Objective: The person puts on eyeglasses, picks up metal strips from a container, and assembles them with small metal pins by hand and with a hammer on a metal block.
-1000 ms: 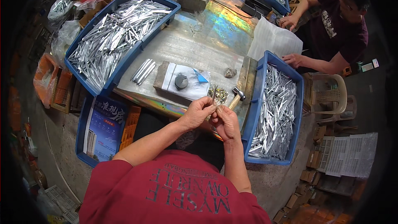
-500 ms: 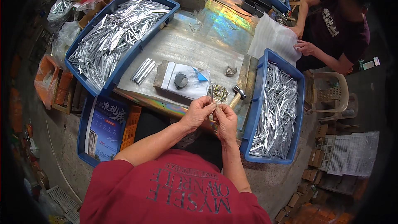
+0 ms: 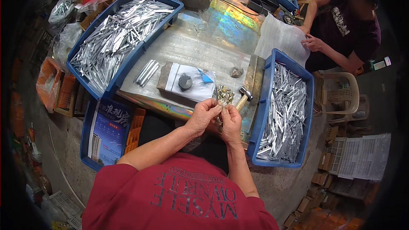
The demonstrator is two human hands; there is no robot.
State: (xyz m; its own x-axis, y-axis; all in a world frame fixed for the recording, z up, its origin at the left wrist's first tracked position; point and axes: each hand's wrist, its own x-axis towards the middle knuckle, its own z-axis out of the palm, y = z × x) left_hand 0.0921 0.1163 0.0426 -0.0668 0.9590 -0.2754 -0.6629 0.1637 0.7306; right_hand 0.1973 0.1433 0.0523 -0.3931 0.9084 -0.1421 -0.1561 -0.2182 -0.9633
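Note:
My left hand (image 3: 205, 114) and my right hand (image 3: 230, 120) meet at the near edge of the table (image 3: 213, 38), fingertips pinched together on a small metal part between them, too small to make out. Just beyond the fingers lies a little heap of small brass-coloured pieces (image 3: 224, 94) and a hammer (image 3: 243, 95) with a wooden handle. A wooden block (image 3: 164, 76) with a white sheet and a dark round disc (image 3: 185, 81) on it sits to the left of the heap.
A blue crate (image 3: 266, 102) of silver metal strips stands at my right, and a larger one (image 3: 123, 72) at the far left. A few loose strips (image 3: 146, 72) lie on the table. Another person (image 3: 345, 25) works at the far right over white sheets (image 3: 282, 38). A plastic chair (image 3: 343, 98) stands beside them.
My hands stay pinched together at the table edge with only small finger shifts. The other person's hands have moved over the white sheets at the far right.

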